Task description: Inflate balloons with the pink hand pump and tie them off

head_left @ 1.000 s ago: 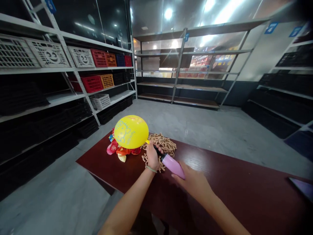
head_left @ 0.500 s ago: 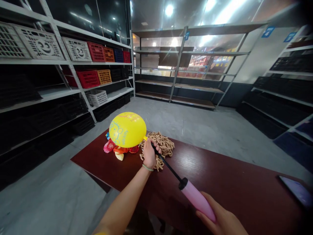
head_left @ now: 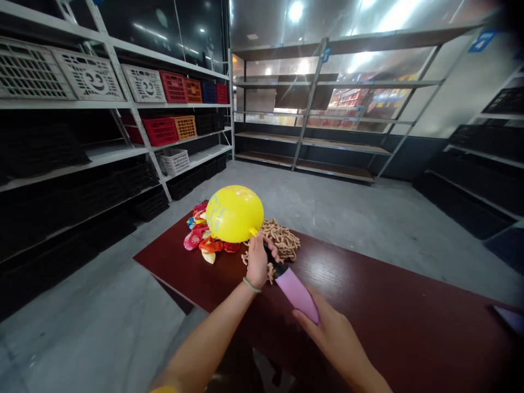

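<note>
A yellow inflated balloon (head_left: 235, 214) with blue printed drawings sits on the nozzle end of a balloon pump (head_left: 295, 295). My left hand (head_left: 258, 259) is closed around the balloon's neck and the pump's black front end. Around the pump's pink barrel my right hand (head_left: 327, 330) is closed, and the barrel is close to my left hand. Below and left of the balloon lie several uninflated balloons (head_left: 195, 238) in red, pink, orange, blue and cream. A heap of tan cord (head_left: 285, 242) lies just behind my left hand, partly hidden by it.
The dark red table (head_left: 368, 295) carries a phone-like flat device (head_left: 507, 319) at its right end. Shelving with crates (head_left: 159, 131) stands on the left, a metal rack (head_left: 305, 109) at the back, and dark shelves on the right.
My right hand has pushed the pink barrel up toward my left hand, and the black rod between them no longer shows. The view has turned slightly left.
</note>
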Demonstrator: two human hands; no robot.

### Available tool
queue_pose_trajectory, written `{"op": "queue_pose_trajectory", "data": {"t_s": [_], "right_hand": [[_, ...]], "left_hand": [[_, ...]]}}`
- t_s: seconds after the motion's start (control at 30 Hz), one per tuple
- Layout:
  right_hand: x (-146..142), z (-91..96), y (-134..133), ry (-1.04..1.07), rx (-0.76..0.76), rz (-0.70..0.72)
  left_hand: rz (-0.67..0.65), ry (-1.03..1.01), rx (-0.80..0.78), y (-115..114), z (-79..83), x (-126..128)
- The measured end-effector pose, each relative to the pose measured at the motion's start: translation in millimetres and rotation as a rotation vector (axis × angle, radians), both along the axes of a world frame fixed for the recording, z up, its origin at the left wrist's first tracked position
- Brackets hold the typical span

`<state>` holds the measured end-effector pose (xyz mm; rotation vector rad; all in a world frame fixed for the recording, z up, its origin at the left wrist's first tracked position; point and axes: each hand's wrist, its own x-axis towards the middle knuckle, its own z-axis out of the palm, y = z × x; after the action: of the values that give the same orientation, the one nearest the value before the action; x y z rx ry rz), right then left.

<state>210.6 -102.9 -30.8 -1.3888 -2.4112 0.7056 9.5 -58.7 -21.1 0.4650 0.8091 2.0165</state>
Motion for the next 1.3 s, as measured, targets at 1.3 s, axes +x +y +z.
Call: {"op": "queue_pose_trajectory", "data": {"t_s": [1.3], "right_hand": [[59, -13.0, -7, 0.026, 0.212, -0.082]], "left_hand": [[-0.033, -0.054, 0.055, 5, 28.4, 20]]}}
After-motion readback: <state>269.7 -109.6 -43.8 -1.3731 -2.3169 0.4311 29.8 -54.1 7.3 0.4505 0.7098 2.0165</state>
